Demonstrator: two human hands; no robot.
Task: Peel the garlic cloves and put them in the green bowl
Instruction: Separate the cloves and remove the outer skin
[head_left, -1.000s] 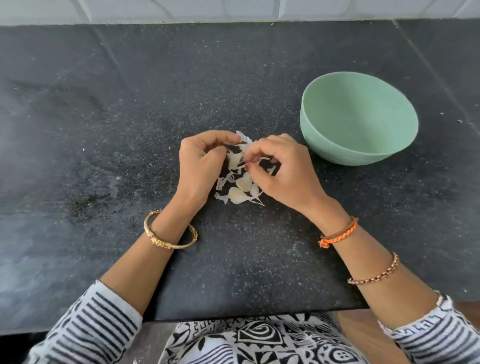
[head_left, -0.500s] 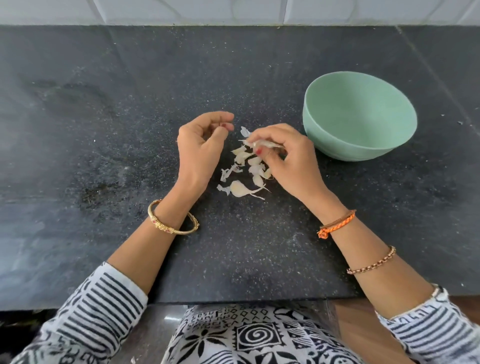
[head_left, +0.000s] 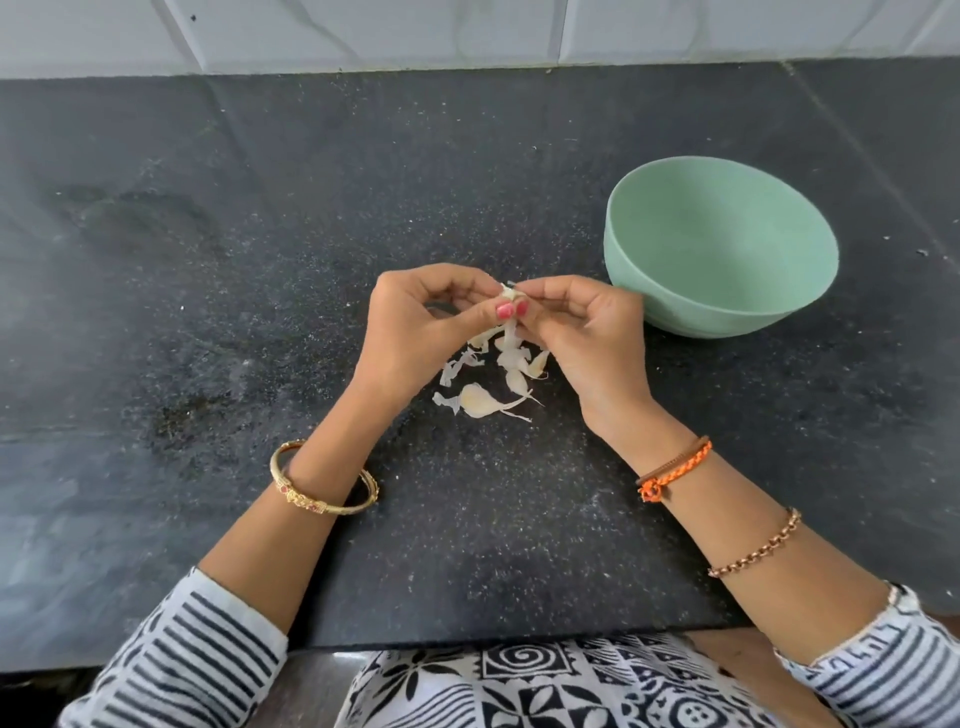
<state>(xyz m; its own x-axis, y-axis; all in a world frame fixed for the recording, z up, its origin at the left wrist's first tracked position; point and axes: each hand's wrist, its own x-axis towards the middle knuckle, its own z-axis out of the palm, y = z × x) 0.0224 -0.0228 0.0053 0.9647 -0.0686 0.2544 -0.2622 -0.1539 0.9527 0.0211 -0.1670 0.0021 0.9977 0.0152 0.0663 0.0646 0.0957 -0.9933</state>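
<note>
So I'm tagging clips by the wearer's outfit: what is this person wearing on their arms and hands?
Both sleeves are white with black stripes, pushed up the forearms. The left wrist carries a gold bangle with small red stones. The right forearm has an orange braided band and a copper-coloured chain bracelet. The thumbnails are painted pink-red.

- One green bowl (head_left: 722, 244) on the dark surface (head_left: 260, 260).
- Two hands: left hand (head_left: 415, 327), right hand (head_left: 587, 338).
- One garlic clove (head_left: 510, 297) pinched between them.
- A heap of cloves and skins (head_left: 498, 374) below; blurred, so the count cannot be told.
- Three bracelets: gold bangle (head_left: 322, 499), orange band (head_left: 675, 467), copper chain (head_left: 753, 551).
</note>
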